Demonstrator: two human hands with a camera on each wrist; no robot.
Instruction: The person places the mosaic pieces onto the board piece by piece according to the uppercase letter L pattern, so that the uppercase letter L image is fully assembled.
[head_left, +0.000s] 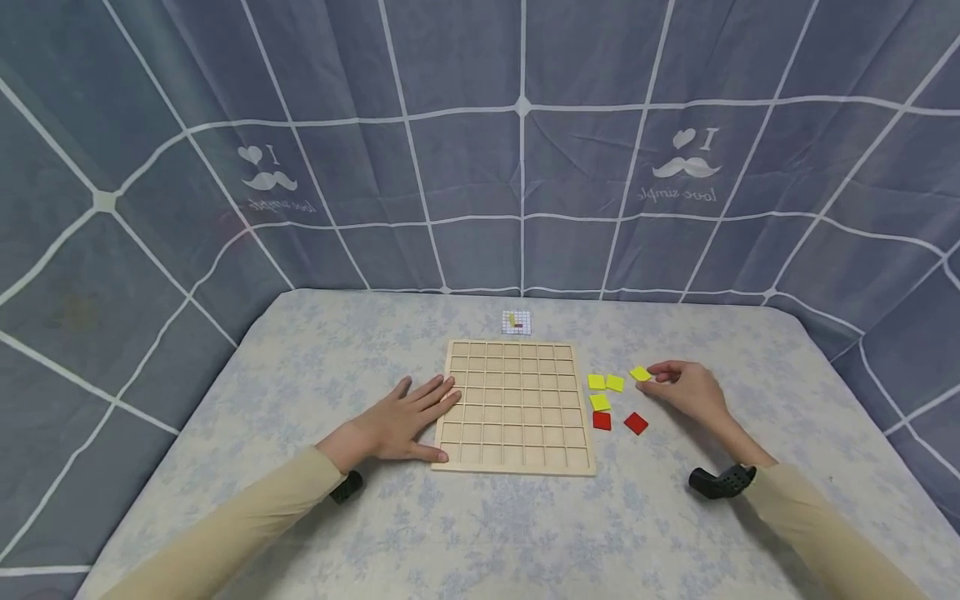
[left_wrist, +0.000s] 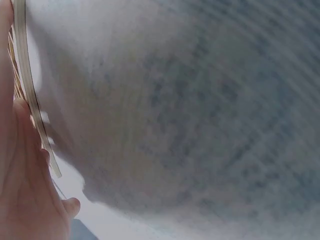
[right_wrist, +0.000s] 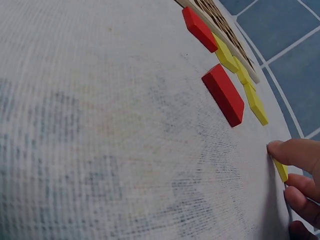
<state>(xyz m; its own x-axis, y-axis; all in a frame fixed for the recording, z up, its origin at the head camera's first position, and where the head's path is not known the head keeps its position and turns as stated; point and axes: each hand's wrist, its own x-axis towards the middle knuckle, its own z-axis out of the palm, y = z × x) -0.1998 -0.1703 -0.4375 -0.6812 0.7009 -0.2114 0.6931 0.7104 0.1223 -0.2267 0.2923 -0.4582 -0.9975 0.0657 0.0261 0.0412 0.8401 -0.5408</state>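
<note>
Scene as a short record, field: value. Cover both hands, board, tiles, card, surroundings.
left hand: fingers spread, resting over the left edge of the board
right hand: pinching a yellow tile
board: pale, gridded, flat on the table
loose yellow tiles: three, right of the board
red tiles: two, right of the board, one farther out and turned
card: beyond the board's far edge, gridded, with yellow and red marks
backdrop: blue-grey curtain with white lines

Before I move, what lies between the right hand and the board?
In the head view, two yellow tiles, besides the pinched one; another yellow tile and two red tiles lie nearer the person.
</note>
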